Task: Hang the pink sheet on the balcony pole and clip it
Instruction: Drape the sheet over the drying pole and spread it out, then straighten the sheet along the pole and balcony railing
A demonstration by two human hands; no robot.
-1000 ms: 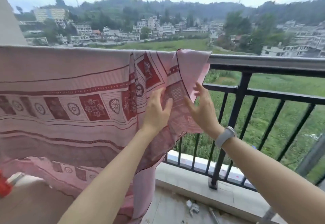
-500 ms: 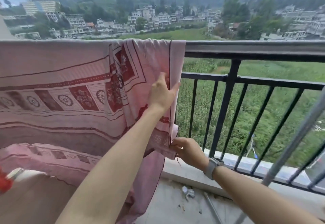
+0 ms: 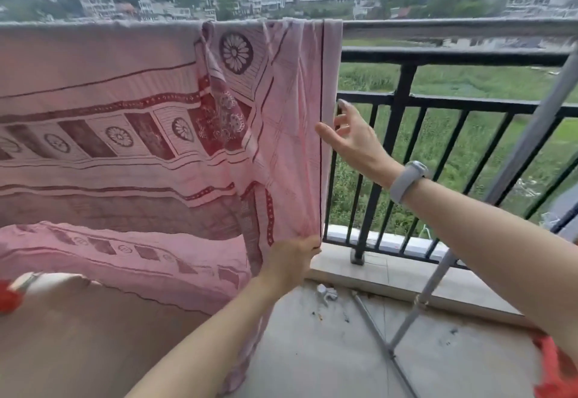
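Observation:
The pink sheet (image 3: 125, 109), patterned with dark red bands and flower medallions, hangs over the grey top rail (image 3: 453, 30) of the balcony and covers its left part. My left hand (image 3: 291, 261) grips the lower right corner of the sheet's hanging edge. My right hand (image 3: 353, 138) is higher, fingers spread, thumb against the sheet's right edge and fingers behind it. It wears a grey wristband. No clip is visible on the sheet.
Black railing bars (image 3: 403, 147) stand to the right of the sheet. A grey metal stand (image 3: 513, 160) leans across the right side, its legs on the concrete floor (image 3: 328, 350). Small debris lies by the ledge. Red items show at the left (image 3: 7, 297) and bottom right (image 3: 553, 369) edges.
My left hand dropped from the sheet's middle to its lower corner and gripped it. My right hand let go of the low corner and rose to the sheet's right edge.

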